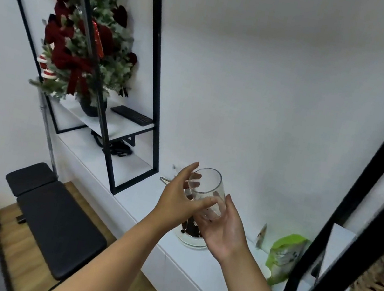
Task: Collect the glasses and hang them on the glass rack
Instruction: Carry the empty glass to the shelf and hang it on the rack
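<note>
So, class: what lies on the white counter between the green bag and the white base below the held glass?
In the head view, the counter between the green bag and white base is bare; glass.

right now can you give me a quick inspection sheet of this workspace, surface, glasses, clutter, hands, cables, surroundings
surface: long white counter along the wall, partly bare
job's things: one clear glass, held up above the counter; no glass rack seen
clutter: green pouch, a round white base with a dark part under the hands, wicker basket on the right shelf
grippers: left hand and right hand both on the glass
cables: dark tangle under the black-framed shelf, looks like cords
surroundings: decorated small tree and black keyboard on the shelf, black padded bench on wood floor
</note>
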{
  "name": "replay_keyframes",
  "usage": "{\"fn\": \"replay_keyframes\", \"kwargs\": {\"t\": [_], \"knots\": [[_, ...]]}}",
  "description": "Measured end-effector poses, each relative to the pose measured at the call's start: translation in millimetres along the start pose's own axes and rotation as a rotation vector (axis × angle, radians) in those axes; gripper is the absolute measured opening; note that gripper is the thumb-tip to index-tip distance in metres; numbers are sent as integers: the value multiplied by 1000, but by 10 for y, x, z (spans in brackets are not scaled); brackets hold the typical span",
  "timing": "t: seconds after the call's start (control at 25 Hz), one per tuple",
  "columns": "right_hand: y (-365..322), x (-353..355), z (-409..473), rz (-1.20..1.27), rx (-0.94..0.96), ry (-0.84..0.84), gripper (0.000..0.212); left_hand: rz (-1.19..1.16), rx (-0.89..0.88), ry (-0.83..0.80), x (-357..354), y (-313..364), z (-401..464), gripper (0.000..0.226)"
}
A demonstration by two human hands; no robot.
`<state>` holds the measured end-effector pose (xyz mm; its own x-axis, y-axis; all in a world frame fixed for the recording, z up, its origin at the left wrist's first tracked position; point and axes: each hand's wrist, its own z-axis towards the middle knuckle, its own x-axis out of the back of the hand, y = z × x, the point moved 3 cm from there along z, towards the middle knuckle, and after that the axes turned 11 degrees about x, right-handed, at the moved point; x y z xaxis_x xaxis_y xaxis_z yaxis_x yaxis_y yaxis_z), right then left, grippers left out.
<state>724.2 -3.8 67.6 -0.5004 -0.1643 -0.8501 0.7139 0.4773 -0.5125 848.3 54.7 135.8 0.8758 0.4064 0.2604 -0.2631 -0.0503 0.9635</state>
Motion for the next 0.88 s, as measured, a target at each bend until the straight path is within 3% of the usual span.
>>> {"fn": "replay_keyframes", "kwargs": {"t": [0.32,0.48,0.6,0.72,0.88], "knots": [[238,-63,661,11,248,288,48,32,-42,-269,414,-428,1042,96],[423,8,859,-51,362,438,46,73,-31,-358,677,-676,1438,82],[480,109,929,-229,410,497,39,26,47,-373,789,-943,1637,63],[597,220,1041,-417,428,562,60,55,89,-393,769,-1287,1809,45],[692,378,1339,-946,468,638,81,230,49,-432,674,-1718,1969,56]]}}
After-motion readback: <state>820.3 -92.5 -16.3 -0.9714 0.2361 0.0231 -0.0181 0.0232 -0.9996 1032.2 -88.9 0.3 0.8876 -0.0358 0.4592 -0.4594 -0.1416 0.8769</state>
